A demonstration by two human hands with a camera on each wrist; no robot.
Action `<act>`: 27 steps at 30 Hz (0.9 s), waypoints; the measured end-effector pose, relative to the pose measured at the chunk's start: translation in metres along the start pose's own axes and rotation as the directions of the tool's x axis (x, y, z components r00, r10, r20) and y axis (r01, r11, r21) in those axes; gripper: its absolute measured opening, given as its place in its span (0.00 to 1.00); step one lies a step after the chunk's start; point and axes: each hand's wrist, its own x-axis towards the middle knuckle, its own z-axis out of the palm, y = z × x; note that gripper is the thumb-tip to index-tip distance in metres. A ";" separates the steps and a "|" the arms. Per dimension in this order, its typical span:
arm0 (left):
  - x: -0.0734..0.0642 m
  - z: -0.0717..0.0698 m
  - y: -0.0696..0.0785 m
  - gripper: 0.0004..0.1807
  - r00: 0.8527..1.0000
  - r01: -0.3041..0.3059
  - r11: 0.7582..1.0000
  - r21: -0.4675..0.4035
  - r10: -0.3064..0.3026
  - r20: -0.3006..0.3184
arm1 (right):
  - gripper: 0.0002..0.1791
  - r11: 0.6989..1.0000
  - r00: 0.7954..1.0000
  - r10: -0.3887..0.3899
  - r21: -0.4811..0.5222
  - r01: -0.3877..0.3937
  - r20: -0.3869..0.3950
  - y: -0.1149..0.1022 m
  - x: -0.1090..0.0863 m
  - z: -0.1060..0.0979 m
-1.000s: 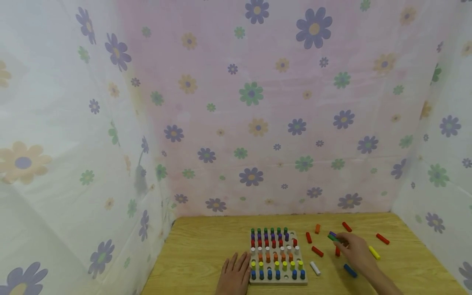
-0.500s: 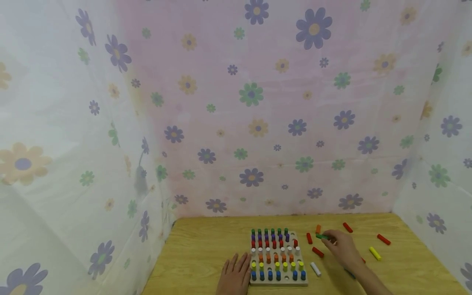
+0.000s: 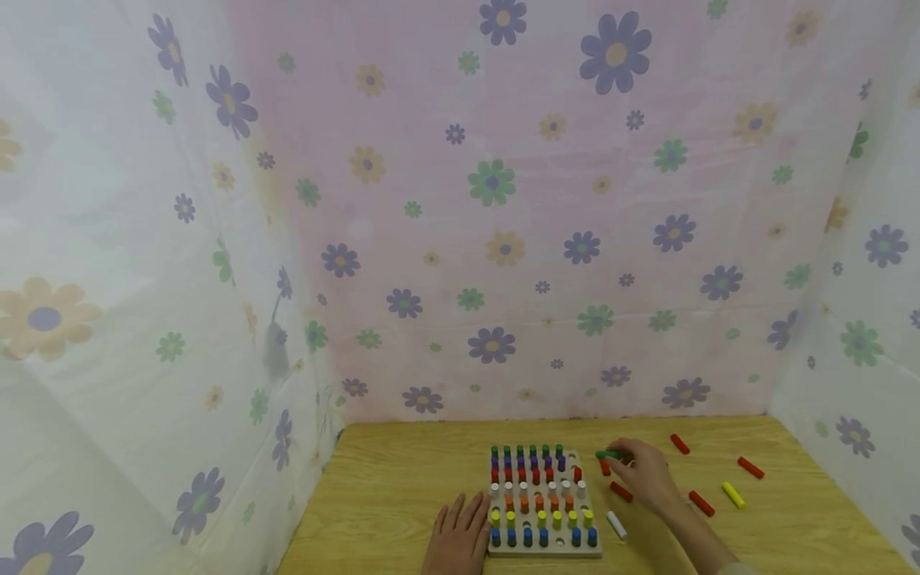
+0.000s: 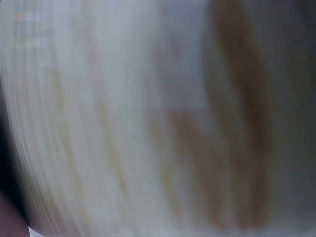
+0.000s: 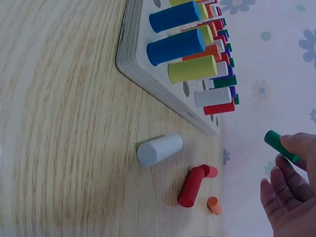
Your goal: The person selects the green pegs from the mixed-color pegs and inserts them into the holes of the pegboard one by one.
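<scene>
My right hand [image 3: 644, 473] pinches a green peg [image 3: 607, 454] between thumb and fingertips, above the table just right of the pegboard [image 3: 544, 552]. In the right wrist view the green peg [image 5: 281, 145] is tilted, one end sticking out past the thumb, and the other fingers are loosely bent. Rows of green, purple, red, white, orange, yellow and blue pegs stand upright in the board, with a few open holes, one at the right end of the green row. My left hand [image 3: 458, 537] lies flat with straight fingers at the board's left edge. The left wrist view is blurred.
Loose pegs lie right of the board: a white peg [image 3: 616, 525], a red peg [image 3: 621, 491], another red one [image 3: 605, 467] below the held peg, and a yellow peg [image 3: 733, 495] farther right. An orange peg [image 5: 214, 205] shows in the right wrist view. Flowered cloth surrounds the wooden table [image 3: 402, 463].
My right hand has moved left toward the board with the green peg, uncovering a red peg behind it. The left hand and the pegs in the board stay put.
</scene>
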 end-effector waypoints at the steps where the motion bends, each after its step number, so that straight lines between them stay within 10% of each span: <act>1: 0.000 0.000 0.000 0.34 1.000 -0.002 1.000 0.003 0.002 -0.003 | 0.05 1.000 1.000 0.009 0.008 -0.009 0.005 -0.001 0.001 0.001; 27: -0.002 -0.004 0.002 0.30 1.000 -0.009 1.000 -0.003 0.009 -0.009 | 0.02 0.994 0.997 0.074 0.081 -0.074 0.003 -0.007 0.026 0.039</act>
